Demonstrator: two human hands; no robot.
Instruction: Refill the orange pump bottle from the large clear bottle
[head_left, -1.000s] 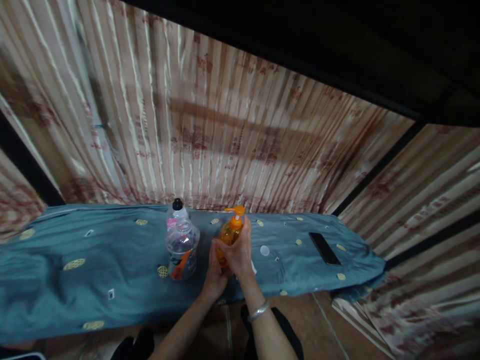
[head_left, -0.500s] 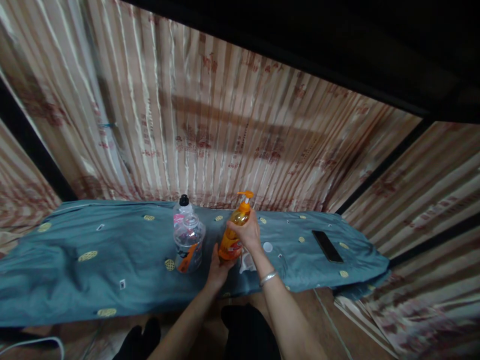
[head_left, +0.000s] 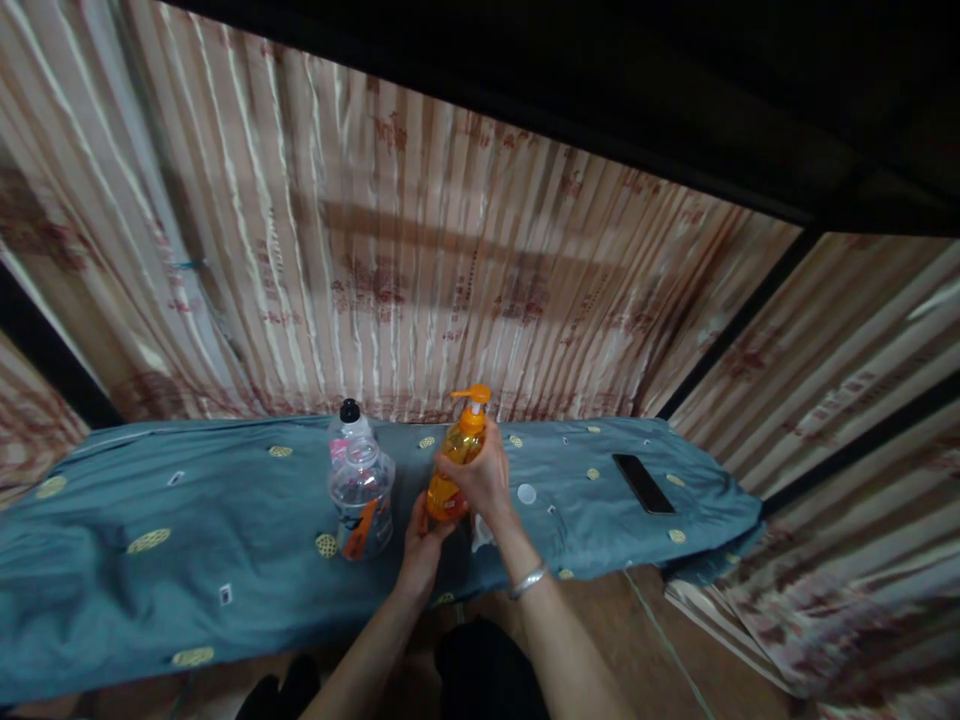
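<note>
An orange pump bottle (head_left: 456, 458) with an orange pump head stands upright on a surface draped in a blue-grey cloth (head_left: 187, 520). My right hand (head_left: 480, 478) is wrapped round the bottle's upper body and neck. Lower down, my left hand (head_left: 421, 548) cups its base from the near side. A silver bangle sits on my right wrist. Just left of the bottle stands a clear plastic container (head_left: 361, 505) with an orange label, and behind that a clear bottle with a black cap (head_left: 347, 425).
A black phone (head_left: 643, 483) lies flat on the cloth at the right. A small white round cap (head_left: 526, 493) and a white scrap (head_left: 481, 533) lie near my right hand. A striped curtain hangs close behind the surface.
My right hand stays on the pump bottle and has slid down from its neck onto its body; my left hand remains at the base. The view shifted slightly.
</note>
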